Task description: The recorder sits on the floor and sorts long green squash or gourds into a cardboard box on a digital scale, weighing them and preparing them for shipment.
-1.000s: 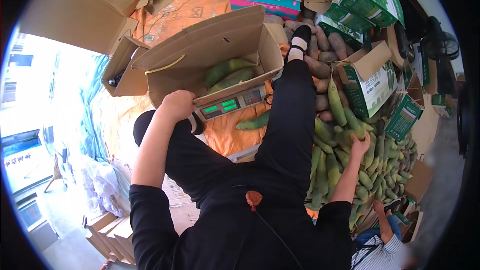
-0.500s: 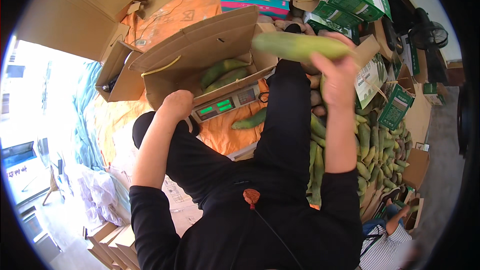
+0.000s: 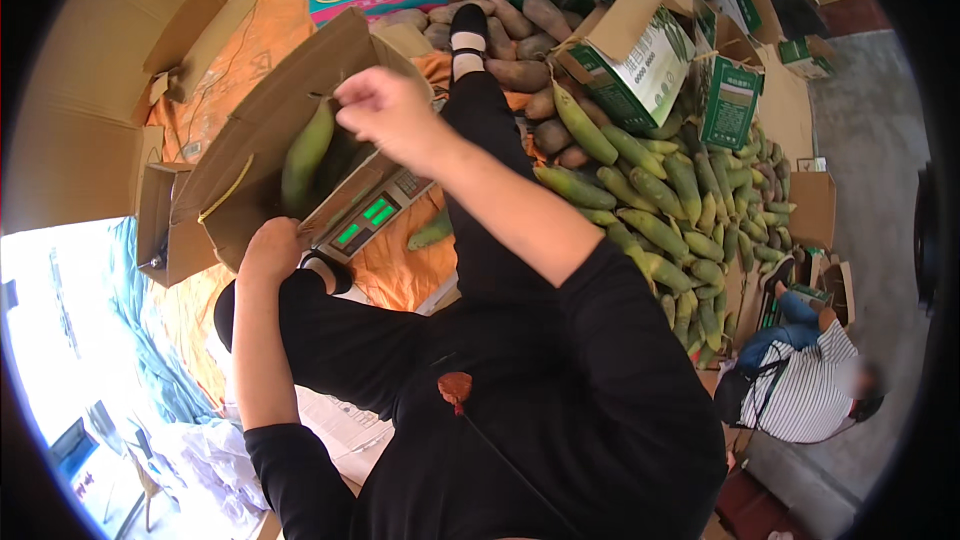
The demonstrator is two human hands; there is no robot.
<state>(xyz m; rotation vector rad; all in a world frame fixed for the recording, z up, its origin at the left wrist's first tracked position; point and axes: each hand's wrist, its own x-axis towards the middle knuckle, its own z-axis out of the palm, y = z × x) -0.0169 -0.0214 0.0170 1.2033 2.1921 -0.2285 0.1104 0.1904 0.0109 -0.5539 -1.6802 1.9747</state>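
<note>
Cardboard box sits open on a scale, just beyond the left hand, which rests curled against the box's near edge. How tightly those fingers close on the edge I cannot tell. The right hand hovers above the box's opening, fingers loosely bent and pinched on nothing I can make out, just beside the tip of a long green vegetable.

That vegetable lies inside the box, directly under and to the left of the right hand. Its long axis runs on a slant, the narrow upper end pointing up toward the right hand's fingertips and the thicker lower end angling down toward the left hand. More green shapes lie deeper in the box beside it, in shadow.

The scale's green display faces up between the two hands, near the left wrist. Right of the right forearm, well apart from both hands, spreads a pile of green vegetables on the floor, with brownish ones farther away. Another person in a striped shirt crouches far to the right.
</note>
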